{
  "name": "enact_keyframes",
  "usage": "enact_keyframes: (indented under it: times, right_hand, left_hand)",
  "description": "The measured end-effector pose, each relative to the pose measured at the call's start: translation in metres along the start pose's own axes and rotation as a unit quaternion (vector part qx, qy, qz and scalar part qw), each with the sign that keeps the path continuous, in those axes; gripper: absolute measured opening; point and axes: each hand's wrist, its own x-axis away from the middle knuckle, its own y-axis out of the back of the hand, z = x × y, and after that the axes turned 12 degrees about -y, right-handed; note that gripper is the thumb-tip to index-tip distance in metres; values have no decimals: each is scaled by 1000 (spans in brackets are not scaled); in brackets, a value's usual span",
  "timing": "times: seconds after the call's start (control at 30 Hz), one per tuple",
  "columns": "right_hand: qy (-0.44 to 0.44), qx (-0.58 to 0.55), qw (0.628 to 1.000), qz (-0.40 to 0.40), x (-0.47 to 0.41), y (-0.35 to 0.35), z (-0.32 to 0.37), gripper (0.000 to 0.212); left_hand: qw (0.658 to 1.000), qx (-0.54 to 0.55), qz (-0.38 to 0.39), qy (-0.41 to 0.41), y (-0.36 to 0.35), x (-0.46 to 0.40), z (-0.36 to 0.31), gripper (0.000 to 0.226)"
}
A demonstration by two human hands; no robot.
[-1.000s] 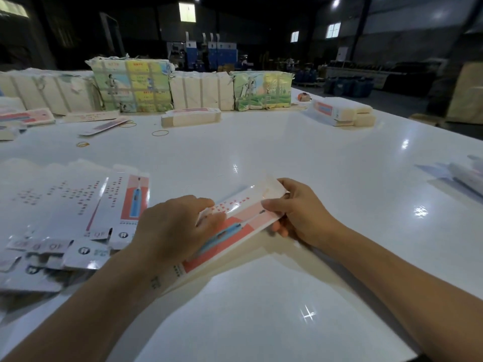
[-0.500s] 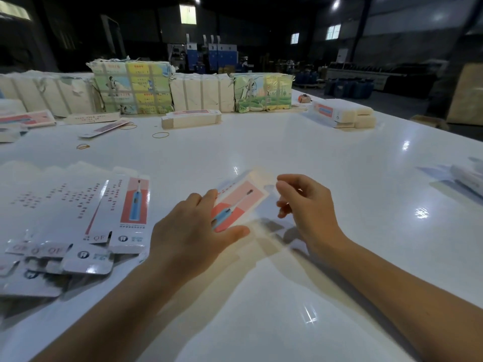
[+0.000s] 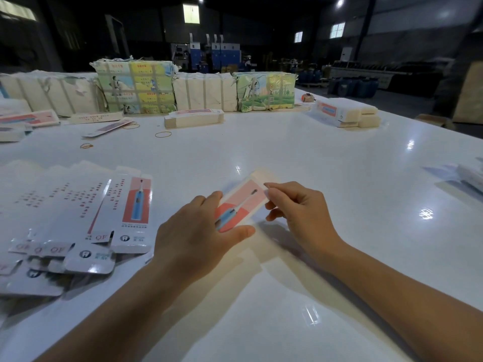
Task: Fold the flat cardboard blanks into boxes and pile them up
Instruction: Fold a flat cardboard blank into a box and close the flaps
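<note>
A pink and white toothbrush carton (image 3: 241,202) is held up between both hands above the white table (image 3: 313,165). My left hand (image 3: 198,231) grips its near end, thumb under one side and fingers over the other. My right hand (image 3: 298,207) pinches the far end flap with thumb and forefinger. A fanned pile of flat printed blanks (image 3: 78,212) lies on the table to the left of my left hand. The carton's underside is hidden.
Wrapped bundles (image 3: 136,87) line the table's far edge. A banded stack of blanks (image 3: 194,118) and loose rubber bands (image 3: 163,134) lie in front of them. Stacked white packs (image 3: 345,113) sit far right, and more material (image 3: 470,176) at the right edge.
The carton has turned from lying long across both hands to pointing away from me. My left hand slid to its near end and my right hand took the far flap.
</note>
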Motion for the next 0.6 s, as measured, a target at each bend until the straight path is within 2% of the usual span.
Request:
enact_keyframes:
  times: [0.33,0.47,0.6]
  right_hand:
    - [114,192,974,-41,8,1,2,24]
    - [91,183,978,-29,7,2,4,22]
    - [14,121,992,-10,5,1,7,20]
  left_hand:
    - [1000,9,7,-26,9,2,-3,73]
    - [1000,-7,18,-25,10,2,-3,75]
    - [999,-33,23,-25,9,2,-2,75]
